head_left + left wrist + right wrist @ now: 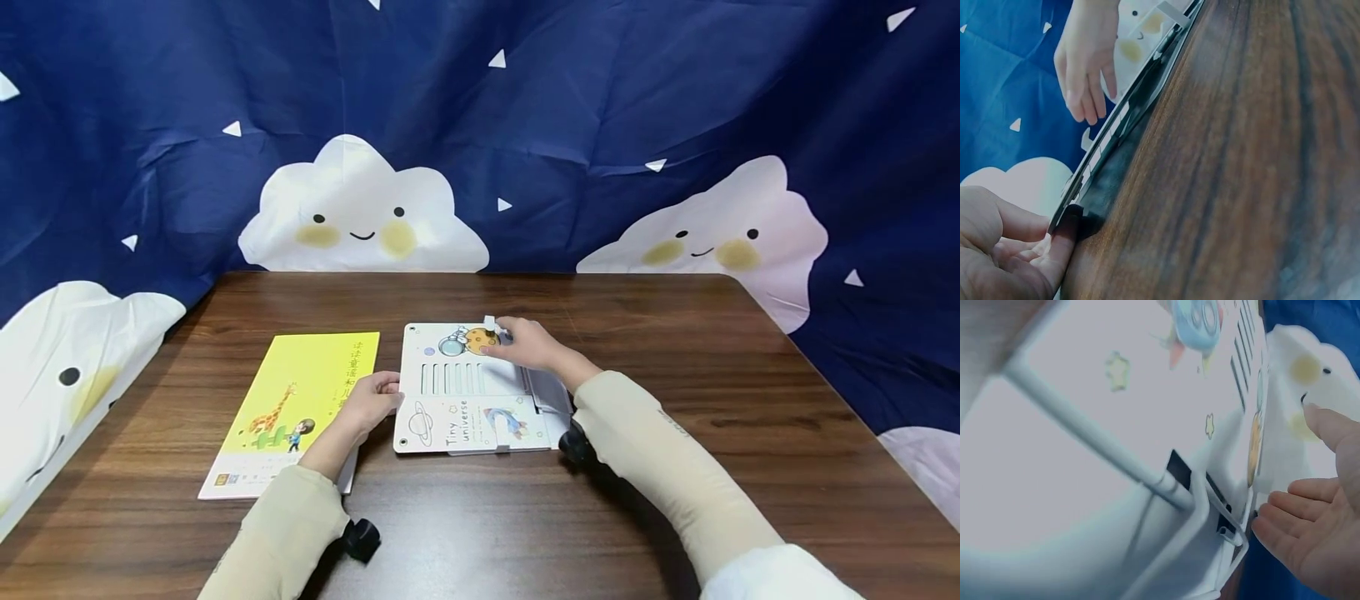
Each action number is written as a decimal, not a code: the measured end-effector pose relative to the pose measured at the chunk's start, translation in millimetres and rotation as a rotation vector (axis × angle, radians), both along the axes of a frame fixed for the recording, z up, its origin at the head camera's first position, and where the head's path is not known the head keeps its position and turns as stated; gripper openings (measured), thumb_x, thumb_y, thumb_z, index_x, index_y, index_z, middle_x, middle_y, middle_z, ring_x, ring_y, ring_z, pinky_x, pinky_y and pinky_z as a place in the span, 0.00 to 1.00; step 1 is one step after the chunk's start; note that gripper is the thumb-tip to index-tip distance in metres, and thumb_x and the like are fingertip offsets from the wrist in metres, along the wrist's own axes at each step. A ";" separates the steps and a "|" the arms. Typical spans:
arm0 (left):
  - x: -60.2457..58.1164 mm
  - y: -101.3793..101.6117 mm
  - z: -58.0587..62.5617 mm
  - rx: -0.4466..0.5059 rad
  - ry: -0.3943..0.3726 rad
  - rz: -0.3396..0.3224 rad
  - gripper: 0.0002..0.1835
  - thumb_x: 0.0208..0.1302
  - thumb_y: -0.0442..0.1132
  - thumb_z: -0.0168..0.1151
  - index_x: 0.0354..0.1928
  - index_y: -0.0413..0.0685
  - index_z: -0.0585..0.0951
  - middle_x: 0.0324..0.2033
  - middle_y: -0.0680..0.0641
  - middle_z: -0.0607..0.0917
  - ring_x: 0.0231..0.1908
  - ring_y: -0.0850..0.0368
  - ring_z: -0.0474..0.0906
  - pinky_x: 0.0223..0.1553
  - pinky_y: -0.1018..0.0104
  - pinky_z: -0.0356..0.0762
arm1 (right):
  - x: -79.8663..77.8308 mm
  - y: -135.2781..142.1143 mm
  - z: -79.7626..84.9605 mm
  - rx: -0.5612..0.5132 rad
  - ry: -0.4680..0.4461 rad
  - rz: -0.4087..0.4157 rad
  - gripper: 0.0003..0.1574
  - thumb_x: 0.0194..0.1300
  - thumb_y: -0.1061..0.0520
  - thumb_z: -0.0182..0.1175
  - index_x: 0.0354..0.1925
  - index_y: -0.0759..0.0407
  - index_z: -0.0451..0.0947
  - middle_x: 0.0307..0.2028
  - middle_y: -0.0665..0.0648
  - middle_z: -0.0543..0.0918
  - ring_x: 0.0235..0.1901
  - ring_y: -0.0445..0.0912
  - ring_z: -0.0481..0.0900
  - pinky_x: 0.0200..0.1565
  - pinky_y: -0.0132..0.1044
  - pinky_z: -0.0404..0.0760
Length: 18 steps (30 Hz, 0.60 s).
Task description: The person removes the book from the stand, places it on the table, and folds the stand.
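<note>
A white book stand point(465, 400) printed with a planet, a rocket and "Tiny universe" lies almost flat on the table. My left hand point(372, 402) pinches its left edge; in the left wrist view, the thumb is above the thin panel and fingers point(1060, 250) are under it. Over the stand's upper right part is my right hand point(525, 343), beside a small white clip point(490, 323). In the right wrist view the right hand point(1316, 519) has loosely extended fingers and grips nothing. White wire legs point(1194, 512) and their hinge show beside the panel.
On the left of the brown wooden table point(675, 350) lies a yellow book point(300, 375) with a giraffe on its cover. A blue curtain point(555, 125) with smiling clouds hangs behind the table.
</note>
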<state>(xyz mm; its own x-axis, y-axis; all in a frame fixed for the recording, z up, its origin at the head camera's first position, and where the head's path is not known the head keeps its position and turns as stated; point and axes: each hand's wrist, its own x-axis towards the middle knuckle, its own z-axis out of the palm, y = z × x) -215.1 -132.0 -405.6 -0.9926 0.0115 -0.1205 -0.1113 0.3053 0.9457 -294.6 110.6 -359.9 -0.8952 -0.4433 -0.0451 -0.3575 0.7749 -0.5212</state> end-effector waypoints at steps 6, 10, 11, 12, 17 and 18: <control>0.0 0.6 0.5 -0.018 -0.007 0.002 0.17 0.53 0.23 0.48 0.47 0.26 0.70 0.30 0.41 0.76 0.30 0.56 0.72 0.35 0.66 0.74 | -15.9 -8.5 -8.8 -0.008 -0.075 -0.110 0.46 0.55 0.43 0.56 0.62 0.66 0.52 0.58 0.64 0.61 0.57 0.54 0.57 0.55 0.45 0.59; -0.5 1.3 1.1 -0.022 -0.005 -0.002 0.17 0.53 0.23 0.48 0.47 0.26 0.70 0.31 0.41 0.76 0.30 0.56 0.72 0.35 0.66 0.74 | -20.6 -14.0 -12.8 -0.049 -0.108 -0.118 0.46 0.55 0.45 0.56 0.63 0.65 0.48 0.60 0.63 0.57 0.58 0.54 0.55 0.56 0.44 0.58; -0.4 1.4 1.5 -0.022 -0.003 -0.003 0.17 0.53 0.23 0.48 0.47 0.26 0.70 0.31 0.41 0.76 0.30 0.56 0.72 0.35 0.66 0.74 | -21.3 -15.2 -13.5 -0.054 -0.111 -0.117 0.46 0.56 0.45 0.56 0.63 0.65 0.48 0.60 0.63 0.57 0.59 0.54 0.54 0.57 0.44 0.57; -0.4 1.3 1.8 -0.023 0.000 -0.005 0.17 0.53 0.23 0.48 0.47 0.25 0.70 0.30 0.41 0.76 0.30 0.56 0.72 0.34 0.66 0.74 | -22.1 -16.3 -14.2 -0.056 -0.113 -0.114 0.46 0.56 0.45 0.56 0.63 0.65 0.48 0.61 0.63 0.56 0.59 0.53 0.53 0.57 0.44 0.56; -0.3 0.6 1.0 -0.023 0.005 0.003 0.17 0.53 0.23 0.48 0.47 0.25 0.70 0.30 0.41 0.76 0.30 0.56 0.72 0.33 0.67 0.74 | -24.2 -20.4 -17.0 -0.031 -0.101 -0.090 0.45 0.57 0.45 0.54 0.63 0.66 0.49 0.61 0.63 0.55 0.60 0.53 0.51 0.58 0.42 0.53; -0.2 0.4 0.8 -0.024 0.004 0.005 0.17 0.53 0.23 0.48 0.47 0.25 0.70 0.30 0.41 0.76 0.30 0.56 0.72 0.33 0.67 0.74 | -24.7 -21.0 -17.8 -0.025 -0.098 -0.087 0.45 0.57 0.45 0.54 0.63 0.66 0.49 0.61 0.63 0.55 0.60 0.53 0.51 0.59 0.42 0.52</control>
